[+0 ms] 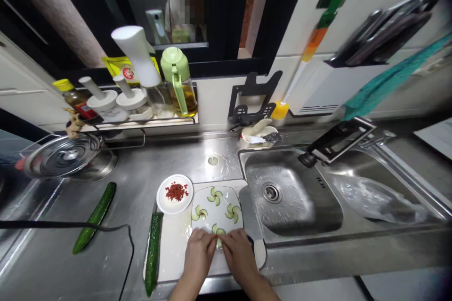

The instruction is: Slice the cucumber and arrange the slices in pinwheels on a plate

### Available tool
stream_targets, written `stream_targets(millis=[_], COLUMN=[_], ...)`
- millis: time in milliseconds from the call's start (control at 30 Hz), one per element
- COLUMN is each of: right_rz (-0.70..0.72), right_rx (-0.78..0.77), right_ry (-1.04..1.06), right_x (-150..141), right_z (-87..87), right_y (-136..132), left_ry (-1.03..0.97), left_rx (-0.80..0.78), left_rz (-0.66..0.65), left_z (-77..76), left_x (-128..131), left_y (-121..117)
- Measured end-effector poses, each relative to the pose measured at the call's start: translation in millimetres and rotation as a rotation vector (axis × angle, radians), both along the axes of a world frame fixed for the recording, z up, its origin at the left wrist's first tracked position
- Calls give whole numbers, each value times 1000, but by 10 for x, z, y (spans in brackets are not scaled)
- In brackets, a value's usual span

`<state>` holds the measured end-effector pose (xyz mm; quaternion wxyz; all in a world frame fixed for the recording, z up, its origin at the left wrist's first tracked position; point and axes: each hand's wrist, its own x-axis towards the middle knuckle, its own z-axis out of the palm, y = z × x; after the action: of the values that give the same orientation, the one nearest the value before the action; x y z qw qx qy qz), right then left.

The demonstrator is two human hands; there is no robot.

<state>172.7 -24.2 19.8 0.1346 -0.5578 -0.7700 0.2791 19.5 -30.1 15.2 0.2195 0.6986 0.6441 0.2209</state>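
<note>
Both my hands meet at the near edge of a white square plate [221, 197] that lies on a white cutting board [173, 244]. My left hand [198, 247] and my right hand [238, 251] pinch a cucumber slice flower [219, 234] between their fingertips. Three other cucumber flowers lie on the plate [214, 196] [199, 213] [233, 211]. A small round white dish of red berries [175, 194] stands at the plate's far left. A whole cucumber [153, 253] lies along the board's left edge.
A second cucumber [95, 216] and a black cable [70, 226] lie on the steel counter to the left. A pot lid [58, 156] and a shelf of oil bottles [178, 83] stand behind. The sink [293, 197] with its faucet [335, 143] is on the right.
</note>
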Motion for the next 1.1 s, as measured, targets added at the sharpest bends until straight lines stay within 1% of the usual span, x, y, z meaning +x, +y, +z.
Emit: stream_targets(millis=[167, 333, 500, 667, 833, 1100], right_rz=[1, -4, -1, 0, 1, 1], right_rx=[0, -15, -17, -4, 1, -3], right_ry=[-16, -23, -13, -17, -17, -18], right_x=[-3, -6, 2, 19, 23, 23], right_z=[-3, 35, 66, 51, 21, 24], right_y=[-2, 0, 24, 23, 16, 24], left_ry=[15, 10, 14, 10, 24, 6], left_rx=[32, 15, 23, 42, 37, 22], left_rz=[3, -7, -11, -10, -13, -5], left_z=[-2, -6, -35, -63, -49, -20], left_x=[10, -2, -14, -16, -10, -7], left_y=[-9, -11, -18, -25, -15, -14])
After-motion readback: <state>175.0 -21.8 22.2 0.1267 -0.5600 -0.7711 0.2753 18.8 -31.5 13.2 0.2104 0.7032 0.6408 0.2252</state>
